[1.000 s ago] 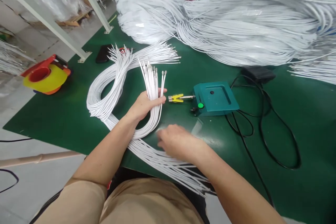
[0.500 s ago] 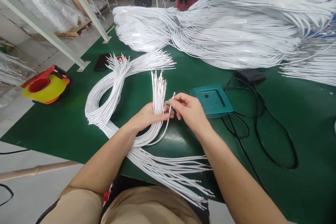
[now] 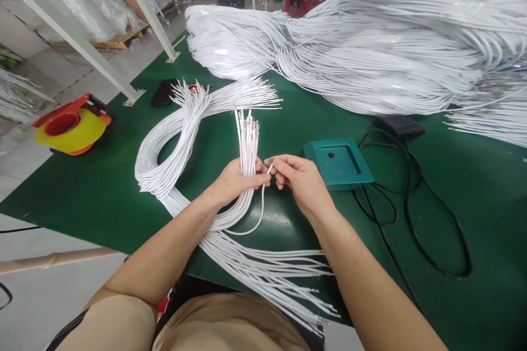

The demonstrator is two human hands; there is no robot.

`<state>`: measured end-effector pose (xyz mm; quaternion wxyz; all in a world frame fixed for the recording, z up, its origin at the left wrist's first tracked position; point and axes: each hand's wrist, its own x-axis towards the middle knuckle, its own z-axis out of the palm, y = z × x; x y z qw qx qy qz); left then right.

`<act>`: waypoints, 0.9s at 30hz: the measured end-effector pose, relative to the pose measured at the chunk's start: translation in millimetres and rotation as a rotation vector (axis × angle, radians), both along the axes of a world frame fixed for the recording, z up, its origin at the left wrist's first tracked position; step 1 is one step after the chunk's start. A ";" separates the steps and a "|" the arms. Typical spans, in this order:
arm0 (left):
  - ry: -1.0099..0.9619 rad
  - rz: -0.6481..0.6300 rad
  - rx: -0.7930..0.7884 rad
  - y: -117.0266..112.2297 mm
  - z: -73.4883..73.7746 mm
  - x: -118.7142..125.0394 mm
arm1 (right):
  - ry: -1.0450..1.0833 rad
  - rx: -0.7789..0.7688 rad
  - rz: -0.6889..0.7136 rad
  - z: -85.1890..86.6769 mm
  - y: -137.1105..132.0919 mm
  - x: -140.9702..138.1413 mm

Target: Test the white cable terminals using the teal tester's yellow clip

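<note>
Right hand (image 3: 303, 180): fingers pinched narrow at the upper end of one single cable.
Single cable (image 3: 263, 203): white, bowing out to the right of the bundle; probably light and springy, best held just below its tip.
Left hand (image 3: 230, 182): fingers wrapped round the bundle, thumb across the front.
Bundle (image 3: 247, 156): upright above the left hand, curving away below it; likely smooth, its strands apt to slide, so a full-hand grip suits.
Tips (image 3: 252, 125): metal-looking, uneven in height; probably the part easiest to bend.
Coil (image 3: 149, 160): white cable, left of the bundle, flat on the green worktop (image 3: 99, 197).
Teal box (image 3: 341, 163): just beyond the right hand.
Cable heap (image 3: 370, 60): far side; likely heavy as one mass.
</note>
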<state>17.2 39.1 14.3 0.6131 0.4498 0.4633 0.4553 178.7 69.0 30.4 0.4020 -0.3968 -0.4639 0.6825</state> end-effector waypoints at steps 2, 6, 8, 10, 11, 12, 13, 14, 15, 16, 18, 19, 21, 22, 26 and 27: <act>-0.023 0.006 -0.009 -0.5 0.8 0.7 | 0.138 -0.105 0.067 -1.1 1.0 0.9; -0.055 0.045 -0.028 -1.8 1.5 1.1 | 0.291 -0.254 0.152 -0.6 1.2 -0.2; -0.050 0.070 -0.020 -1.9 0.5 0.5 | 0.286 -0.254 0.118 0.8 0.1 -2.1; -0.061 0.076 -0.005 -1.5 -1.2 -0.2 | 0.249 -0.238 0.075 2.6 -1.9 -4.3; -0.070 0.074 0.001 -1.2 -2.1 -0.4 | 0.227 -0.227 0.053 3.3 -3.0 -5.4; -0.076 0.070 0.007 -0.9 -2.9 -0.5 | 0.204 -0.211 0.032 3.7 -4.1 -6.4; -0.076 0.067 0.010 -0.6 -3.5 -0.5 | 0.184 -0.189 0.009 3.8 -5.1 -7.2; -0.072 0.066 0.011 -0.5 -3.9 -0.4 | 0.165 -0.162 -0.017 3.4 -5.9 -7.8; -0.067 0.066 0.012 -0.5 -4.0 -0.2 | 0.146 -0.130 -0.043 2.6 -6.4 -8.2; -0.062 0.066 0.012 -0.6 -4.0 0.1 | 0.128 -0.099 -0.065 1.5 -6.5 -8.3; -0.064 0.060 0.012 -1.0 -3.1 0.6 | 0.115 -0.073 -0.073 -1.2 -5.5 -7.6; -0.069 0.054 0.014 -1.4 -2.2 0.8 | 0.132 -0.090 -0.047 -2.5 -4.3 -6.9; -0.072 0.049 0.013 -2.1 0.1 1.5 | 0.202 -0.176 0.057 -4.2 -1.4 -4.7; -0.070 0.043 0.011 -2.5 1.4 2.0 | 0.235 -0.226 0.111 -4.5 0.1 -3.5; -0.047 -0.022 0.024 -4.1 6.0 4.8 | 0.230 -0.272 0.100 -1.8 2.8 -0.9; -0.037 -0.045 0.033 -4.3 6.8 5.5 | 0.209 -0.257 0.080 -0.8 2.6 -1.0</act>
